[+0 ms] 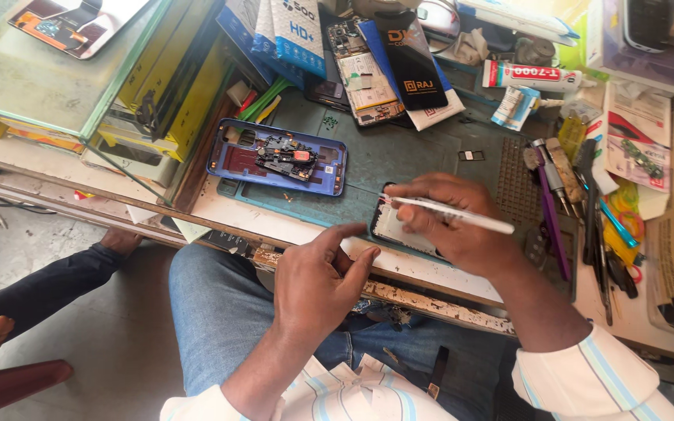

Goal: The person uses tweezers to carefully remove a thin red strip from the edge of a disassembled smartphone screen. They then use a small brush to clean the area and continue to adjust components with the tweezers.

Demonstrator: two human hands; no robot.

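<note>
At the bottom of the frame are the person's jeans-clad lap and striped shirt cuffs. Just above, at lower centre, the left hand (pixel 317 284) hovers over the near edge of the bench (pixel 290 226), fingers loosely curled and holding nothing, its forefinger stretched toward the phone to its right. That phone (pixel 399 230), dark-rimmed with a pale face, lies at the bench's front edge right of centre, partly covered by the right hand (pixel 450 222). The right hand is closed around a slim white tool (pixel 454 214), held like a pen, its tip pointing left over the phone's upper left corner. Further back, left of centre, a blue phone frame (pixel 274 160) lies flat with a dark circuit part resting in it. To the right, a row of screwdrivers and tweezers (pixel 579 203) lies along the mat's edge. At the top centre, an opened phone (pixel 364 78) leans among boxes, and a glue tube (pixel 532 76) lies at upper right. A glass counter top (pixel 48 78) fills the upper left.
</note>
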